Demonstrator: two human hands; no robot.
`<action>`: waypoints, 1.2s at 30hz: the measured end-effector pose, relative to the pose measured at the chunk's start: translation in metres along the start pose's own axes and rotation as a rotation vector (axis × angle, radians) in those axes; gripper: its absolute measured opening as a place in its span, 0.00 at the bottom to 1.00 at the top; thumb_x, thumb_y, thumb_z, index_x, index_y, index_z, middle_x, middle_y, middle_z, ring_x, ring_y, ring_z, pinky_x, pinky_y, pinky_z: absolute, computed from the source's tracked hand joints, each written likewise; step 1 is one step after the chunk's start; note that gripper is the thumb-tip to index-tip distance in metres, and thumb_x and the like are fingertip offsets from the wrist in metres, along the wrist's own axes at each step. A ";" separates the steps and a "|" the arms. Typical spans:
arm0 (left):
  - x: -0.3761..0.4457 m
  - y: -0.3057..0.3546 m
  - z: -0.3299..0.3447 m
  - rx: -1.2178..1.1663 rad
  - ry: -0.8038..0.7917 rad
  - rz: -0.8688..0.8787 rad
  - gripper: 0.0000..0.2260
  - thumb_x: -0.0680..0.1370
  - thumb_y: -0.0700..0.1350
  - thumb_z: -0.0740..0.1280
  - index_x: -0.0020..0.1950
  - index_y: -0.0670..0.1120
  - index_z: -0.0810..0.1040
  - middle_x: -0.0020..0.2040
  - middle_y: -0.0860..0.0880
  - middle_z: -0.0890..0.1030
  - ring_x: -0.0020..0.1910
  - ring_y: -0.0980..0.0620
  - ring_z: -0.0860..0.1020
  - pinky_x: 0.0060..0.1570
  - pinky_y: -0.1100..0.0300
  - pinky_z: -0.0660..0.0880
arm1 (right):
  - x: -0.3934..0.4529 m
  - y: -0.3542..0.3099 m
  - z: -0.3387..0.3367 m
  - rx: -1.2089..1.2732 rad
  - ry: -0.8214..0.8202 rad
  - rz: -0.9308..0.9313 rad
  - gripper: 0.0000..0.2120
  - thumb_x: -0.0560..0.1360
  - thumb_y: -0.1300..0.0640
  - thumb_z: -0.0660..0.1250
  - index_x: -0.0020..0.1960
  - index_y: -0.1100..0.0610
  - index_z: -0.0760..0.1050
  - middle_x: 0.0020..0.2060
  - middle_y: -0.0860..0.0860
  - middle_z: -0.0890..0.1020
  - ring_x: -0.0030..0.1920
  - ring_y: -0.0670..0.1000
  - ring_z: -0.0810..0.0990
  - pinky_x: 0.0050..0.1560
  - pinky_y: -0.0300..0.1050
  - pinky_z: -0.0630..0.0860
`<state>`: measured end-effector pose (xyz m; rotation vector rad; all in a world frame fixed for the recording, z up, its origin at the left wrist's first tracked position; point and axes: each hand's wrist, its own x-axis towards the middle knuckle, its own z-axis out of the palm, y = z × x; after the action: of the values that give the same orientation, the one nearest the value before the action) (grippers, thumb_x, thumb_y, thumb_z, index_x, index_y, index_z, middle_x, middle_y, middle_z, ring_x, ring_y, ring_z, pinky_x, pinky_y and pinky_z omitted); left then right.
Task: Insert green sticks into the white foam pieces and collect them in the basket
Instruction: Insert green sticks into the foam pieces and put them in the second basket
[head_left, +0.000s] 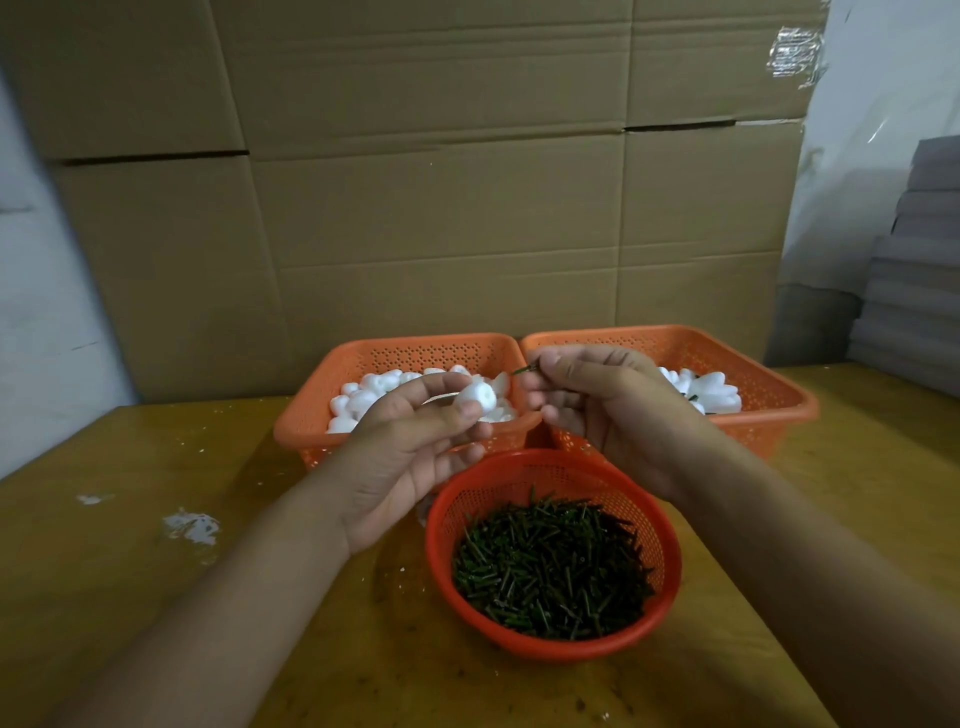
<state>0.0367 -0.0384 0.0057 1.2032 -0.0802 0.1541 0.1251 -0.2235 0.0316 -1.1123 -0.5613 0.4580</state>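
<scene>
Foam piece (479, 397) sits pinched in left hand (410, 447); stick (524, 369), at its two o'clock, is pinched by right hand (602, 410). Off-centre aim could snap the stick or gouge the foam.

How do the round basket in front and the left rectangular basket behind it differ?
The round basket is bowl-shaped and red-orange; the left rectangular basket is square-cornered and paler orange. The round basket holds loose green sticks; the rectangular one holds white foam pieces. The round basket stands nearer the person. Both are perforated plastic and stand on the wooden table.
</scene>
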 end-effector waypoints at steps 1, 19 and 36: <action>0.000 0.000 0.000 0.003 0.005 0.005 0.13 0.71 0.37 0.73 0.55 0.45 0.79 0.44 0.47 0.83 0.43 0.52 0.83 0.43 0.60 0.81 | 0.000 0.001 0.000 -0.011 0.003 -0.003 0.05 0.79 0.65 0.64 0.51 0.65 0.79 0.39 0.58 0.85 0.35 0.48 0.84 0.35 0.36 0.80; 0.000 -0.003 0.004 0.033 0.053 0.048 0.17 0.67 0.36 0.75 0.53 0.44 0.79 0.46 0.44 0.85 0.43 0.51 0.84 0.46 0.60 0.82 | -0.004 0.009 0.004 -0.465 -0.046 -0.063 0.04 0.77 0.61 0.69 0.46 0.59 0.83 0.38 0.50 0.85 0.36 0.45 0.78 0.31 0.38 0.73; -0.001 -0.004 0.003 0.198 0.133 0.089 0.17 0.65 0.38 0.77 0.53 0.44 0.82 0.50 0.47 0.86 0.46 0.50 0.85 0.45 0.60 0.81 | 0.004 0.019 0.002 -0.600 0.007 -0.170 0.08 0.77 0.62 0.69 0.44 0.65 0.83 0.32 0.60 0.79 0.33 0.55 0.74 0.28 0.38 0.71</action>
<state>0.0365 -0.0430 0.0032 1.3846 -0.0023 0.3258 0.1256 -0.2133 0.0157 -1.6186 -0.8085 0.1324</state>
